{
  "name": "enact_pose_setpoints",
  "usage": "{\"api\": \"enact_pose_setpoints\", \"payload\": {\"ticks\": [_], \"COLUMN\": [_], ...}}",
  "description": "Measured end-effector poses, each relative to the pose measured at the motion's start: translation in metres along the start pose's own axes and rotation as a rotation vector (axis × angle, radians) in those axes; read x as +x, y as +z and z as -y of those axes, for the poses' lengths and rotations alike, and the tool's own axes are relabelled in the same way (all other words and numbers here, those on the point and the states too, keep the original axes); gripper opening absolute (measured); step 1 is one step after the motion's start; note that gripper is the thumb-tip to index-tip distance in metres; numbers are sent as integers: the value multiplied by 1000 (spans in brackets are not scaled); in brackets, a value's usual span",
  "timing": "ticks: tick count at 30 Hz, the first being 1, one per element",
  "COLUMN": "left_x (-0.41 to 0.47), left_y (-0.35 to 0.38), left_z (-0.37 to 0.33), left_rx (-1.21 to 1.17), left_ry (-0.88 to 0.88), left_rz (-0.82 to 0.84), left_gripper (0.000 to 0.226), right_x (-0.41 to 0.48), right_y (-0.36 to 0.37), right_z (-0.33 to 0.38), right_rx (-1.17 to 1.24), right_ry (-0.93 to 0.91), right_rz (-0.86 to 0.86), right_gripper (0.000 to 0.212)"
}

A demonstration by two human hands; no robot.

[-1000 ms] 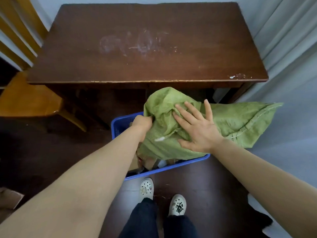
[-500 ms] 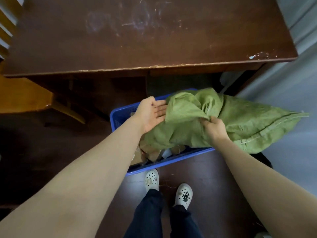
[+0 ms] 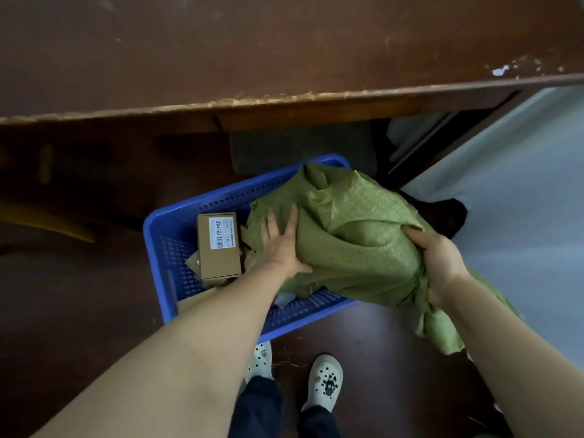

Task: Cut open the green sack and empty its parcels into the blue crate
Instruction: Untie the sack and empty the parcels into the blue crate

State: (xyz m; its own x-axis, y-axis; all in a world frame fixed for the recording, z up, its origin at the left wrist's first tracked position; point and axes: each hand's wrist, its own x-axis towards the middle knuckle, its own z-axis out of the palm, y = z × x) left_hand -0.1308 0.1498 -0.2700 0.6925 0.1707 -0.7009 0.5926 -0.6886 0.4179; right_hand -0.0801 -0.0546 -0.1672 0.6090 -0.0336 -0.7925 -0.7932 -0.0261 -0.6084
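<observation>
Nearest, this side of the blue crate [image 3: 202, 207]: two white clogs [image 3: 325, 382] on dark floor. Over the crate's right half: green sack [image 3: 354, 235], slumped and creased, its tail hanging outside the right rim. Right hand [image 3: 441, 257]: fingers clenched on a bunched fold of the sack. Left hand [image 3: 279, 245]: fingers spread flat, pressing the sack's left flank. Inside the crate, left of the sack: labelled brown parcel [image 3: 218, 245] lying on others. Step judged: emptying, near its end. Next move calls for lifting and shaking the sack by its closed end. Beyond the crate: brown bench [image 3: 284, 52].
</observation>
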Motion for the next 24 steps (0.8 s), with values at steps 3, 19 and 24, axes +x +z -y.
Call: {"api": "enact_pose_setpoints", "payload": {"ticks": [3,19,24], "left_x": [27,-14,-42], "left_y": [11,23,12], "left_z": [-2,4,-24], "left_rx": [67,-400,-453], "left_ry": [64,-137,-123], "left_rz": [-20,-161,-257], "left_gripper": [66,42,37], "right_x": [19,110,99], "right_y": [-9,35,44], "right_z": [-3,-54,-42], "right_rx": [83,-1075,-1102], "right_ry": [31,-210,-222], "right_rz": [-31,77,99], "right_gripper": [32,99,70]}}
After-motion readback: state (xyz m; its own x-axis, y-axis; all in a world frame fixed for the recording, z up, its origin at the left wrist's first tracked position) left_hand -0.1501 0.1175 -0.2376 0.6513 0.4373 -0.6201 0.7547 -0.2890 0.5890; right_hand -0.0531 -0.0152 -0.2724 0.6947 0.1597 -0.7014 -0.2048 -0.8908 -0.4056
